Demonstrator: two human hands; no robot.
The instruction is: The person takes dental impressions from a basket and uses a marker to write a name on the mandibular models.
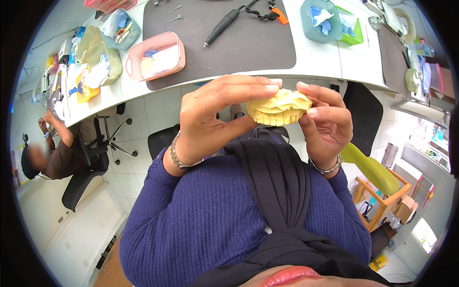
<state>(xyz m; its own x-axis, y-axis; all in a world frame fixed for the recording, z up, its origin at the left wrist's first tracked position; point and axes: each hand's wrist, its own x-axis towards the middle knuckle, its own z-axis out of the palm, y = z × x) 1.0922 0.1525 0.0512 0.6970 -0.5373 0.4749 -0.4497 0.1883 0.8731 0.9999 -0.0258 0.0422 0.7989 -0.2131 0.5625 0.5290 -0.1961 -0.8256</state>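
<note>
A yellow dental cast (278, 108) with a row of moulded teeth is held up in front of my chest, off the near edge of the table. My left hand (210, 112) grips its left side, fingers laid over the top and thumb underneath. On the other side my right hand (329, 114) pinches the cast between fingertips and thumb. The teeth face toward me along the lower side. Part of the cast's left end is hidden behind my left fingers.
On the white table (318, 64) lies a dark mat (258, 52) with a black handpiece (224, 26) and small metal bits (175, 19). A pink basket (180, 52) stands left, a teal basket (311, 36) and a green basket (355, 36) right. Another person (60, 148) sits at far left.
</note>
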